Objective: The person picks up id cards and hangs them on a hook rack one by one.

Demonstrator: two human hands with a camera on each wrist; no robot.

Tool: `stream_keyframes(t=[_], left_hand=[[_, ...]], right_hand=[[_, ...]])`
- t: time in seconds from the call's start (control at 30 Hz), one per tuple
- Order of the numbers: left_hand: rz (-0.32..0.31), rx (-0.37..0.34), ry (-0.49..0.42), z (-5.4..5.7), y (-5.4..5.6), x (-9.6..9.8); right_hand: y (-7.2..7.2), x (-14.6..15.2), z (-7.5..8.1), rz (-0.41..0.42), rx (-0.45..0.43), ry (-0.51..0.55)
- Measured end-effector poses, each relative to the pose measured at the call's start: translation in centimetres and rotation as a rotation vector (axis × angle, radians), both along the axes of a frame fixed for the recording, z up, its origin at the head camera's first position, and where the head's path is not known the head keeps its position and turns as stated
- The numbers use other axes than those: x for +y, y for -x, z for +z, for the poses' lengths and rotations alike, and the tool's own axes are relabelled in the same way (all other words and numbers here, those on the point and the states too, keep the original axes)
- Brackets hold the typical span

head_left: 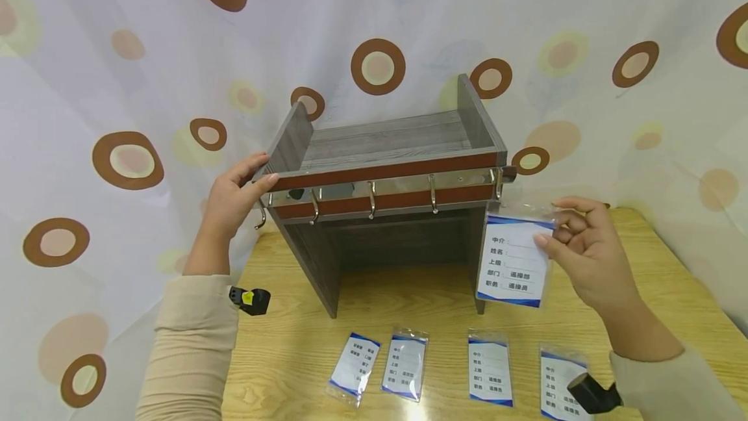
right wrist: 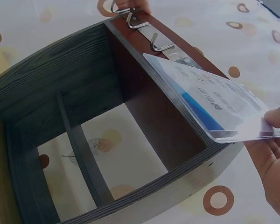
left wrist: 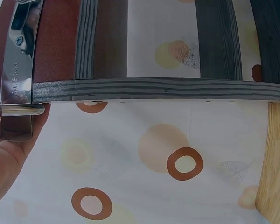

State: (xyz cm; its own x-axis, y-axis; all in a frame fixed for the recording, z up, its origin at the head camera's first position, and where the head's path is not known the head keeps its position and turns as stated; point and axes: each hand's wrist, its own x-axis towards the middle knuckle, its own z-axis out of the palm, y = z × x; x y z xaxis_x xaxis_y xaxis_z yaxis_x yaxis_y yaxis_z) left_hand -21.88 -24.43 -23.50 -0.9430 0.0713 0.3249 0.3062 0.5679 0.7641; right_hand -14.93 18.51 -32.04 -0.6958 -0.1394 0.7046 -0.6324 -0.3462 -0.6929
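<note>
My right hand (head_left: 590, 252) pinches a clear-sleeved name badge (head_left: 514, 262) by its right edge, thumb in front. The badge hangs upright just below the right end of the metal hook rail (head_left: 403, 187), near the last hook (head_left: 497, 184); whether it touches that hook I cannot tell. My left hand (head_left: 234, 193) grips the upper left front corner of the grey wooden shelf (head_left: 380, 138), thumb on the front and fingers at the side. In the right wrist view the badge (right wrist: 210, 100) slants across the shelf's front edge.
Several more badges lie on the wooden table (head_left: 280, 356) before the shelf: a tilted upside-down one (head_left: 354, 366), one beside it (head_left: 405, 366), one (head_left: 489, 369) towards the right, and one (head_left: 561, 379) partly behind the right wrist camera (head_left: 590, 395). A dotted curtain (head_left: 409, 12) hangs behind.
</note>
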Motion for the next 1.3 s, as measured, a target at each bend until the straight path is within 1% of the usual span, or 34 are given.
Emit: stream_keyframes(t=[0.13, 0.23, 0.3, 0.43, 0.6, 0.73, 0.83, 0.9, 1.17, 1.23, 1.3], left_hand=[[0.005, -0.004, -0.004, 0.0, 0.0, -0.1], [0.008, -0.006, -0.01, -0.1, 0.1, -0.1], [0.008, -0.007, -0.013, -0.1, 0.1, -0.1], [0.008, -0.007, -0.017, -0.2, 0.0, -0.1], [0.007, -0.006, -0.023, -0.1, 0.0, 0.0], [0.005, -0.007, -0.027, -0.1, 0.0, 0.0], [0.004, -0.005, -0.034, -0.2, -0.1, 0.0], [0.005, -0.006, -0.041, -0.2, -0.1, 0.0], [0.022, -0.012, -0.029, -0.2, -0.1, 0.1], [0.02, -0.009, -0.033, -0.1, -0.1, 0.1], [0.017, -0.006, -0.038, -0.1, -0.2, 0.2]], right_hand=[[0.4, -0.2, 0.3, 0.01, -0.014, -0.027], [0.5, -0.5, 0.5, -0.018, -0.028, -0.057], [0.6, -0.6, 0.6, -0.035, -0.024, -0.083], [0.9, -0.7, 0.6, -0.036, -0.004, -0.143], [1.2, -0.7, 0.6, -0.042, -0.003, -0.16], [1.2, -0.8, 0.6, -0.092, -0.051, -0.134], [1.1, -0.9, 0.6, -0.169, -0.106, -0.137], [1.1, -0.9, 0.6, -0.212, -0.134, -0.161], [1.4, -0.9, 0.8, -0.365, -0.186, -0.31], [1.4, -0.9, 0.9, -0.361, -0.192, -0.304], [1.3, -0.9, 0.9, -0.329, -0.19, -0.275]])
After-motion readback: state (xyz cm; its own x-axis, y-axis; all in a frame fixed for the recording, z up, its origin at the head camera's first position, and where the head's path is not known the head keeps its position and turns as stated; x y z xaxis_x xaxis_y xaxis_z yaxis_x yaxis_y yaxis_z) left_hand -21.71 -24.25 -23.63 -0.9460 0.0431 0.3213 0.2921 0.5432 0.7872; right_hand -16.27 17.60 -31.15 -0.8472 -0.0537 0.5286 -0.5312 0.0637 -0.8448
